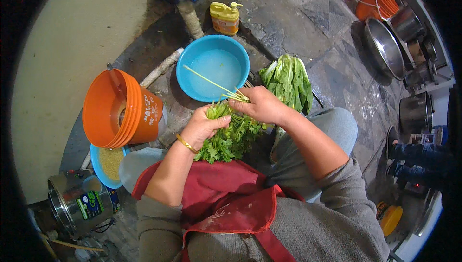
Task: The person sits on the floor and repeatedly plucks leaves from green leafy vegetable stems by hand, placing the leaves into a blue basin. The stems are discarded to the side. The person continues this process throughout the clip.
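My left hand [203,125], with a gold-coloured bangle at the wrist, grips a bunch of leafy green herbs [225,141] that hangs above my red apron [220,190]. Several thin pale stems [234,96] are pinched in my right hand [260,104]. One of those stems is longer and reaches out over the blue plastic basin [182,81]. Cloudy water [214,67] fills part of the basin, with a small green scrap afloat. My right hand covers some of the herb stalks. Beyond my right forearm lies a head of leafy greens [288,79] on the floor.
An orange bucket [139,114] stands left, partly over a blue bowl of yellowish grains [110,162]. A yellow pump jug [225,18] is behind the basin, near a wrapped pipe [162,67]. Metal pots [415,112] line the right, where another person's legs [418,159] show.
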A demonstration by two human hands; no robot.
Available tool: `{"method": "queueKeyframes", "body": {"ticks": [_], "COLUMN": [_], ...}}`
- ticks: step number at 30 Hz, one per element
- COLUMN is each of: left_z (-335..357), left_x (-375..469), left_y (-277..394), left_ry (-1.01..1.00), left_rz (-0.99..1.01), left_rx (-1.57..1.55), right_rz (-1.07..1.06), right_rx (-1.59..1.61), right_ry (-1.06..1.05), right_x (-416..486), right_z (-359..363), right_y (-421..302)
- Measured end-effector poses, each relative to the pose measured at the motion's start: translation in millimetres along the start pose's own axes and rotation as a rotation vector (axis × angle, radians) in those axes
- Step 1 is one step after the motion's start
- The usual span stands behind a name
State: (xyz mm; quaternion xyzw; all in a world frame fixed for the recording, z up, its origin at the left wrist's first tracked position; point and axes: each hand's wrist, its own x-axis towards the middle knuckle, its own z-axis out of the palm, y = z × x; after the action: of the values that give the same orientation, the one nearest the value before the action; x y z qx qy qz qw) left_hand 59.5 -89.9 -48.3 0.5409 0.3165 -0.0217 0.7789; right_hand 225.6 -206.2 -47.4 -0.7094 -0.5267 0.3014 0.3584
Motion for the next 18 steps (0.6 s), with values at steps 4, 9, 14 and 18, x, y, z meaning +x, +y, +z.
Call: {"method": "queueKeyframes", "body": {"ticks": [4,9,14,18], "left_z": [-1,-5,-8,-8], "left_x": [-3,-7,-6,-2], "left_y": [3,6,5,-1], "left_ry": [-0.001,-0.016,-0.120,-0.155], "left_rz": [-0.002,-0.036,0.006,0.038], "left_rx": [0.077,0.012,-0.143,-0.220], "right_rz": [0.003,0.447,0.382,0.335], "right_rx": [0.151,0.732,1.193,1.457], "right_ry": [-0.077,-0.200,-0.125,-0.138], "right_x": [-1,-9,-16,-21], "right_z": [-1,2,12,23], "right_y": [-2,-8,-15,-18]}}
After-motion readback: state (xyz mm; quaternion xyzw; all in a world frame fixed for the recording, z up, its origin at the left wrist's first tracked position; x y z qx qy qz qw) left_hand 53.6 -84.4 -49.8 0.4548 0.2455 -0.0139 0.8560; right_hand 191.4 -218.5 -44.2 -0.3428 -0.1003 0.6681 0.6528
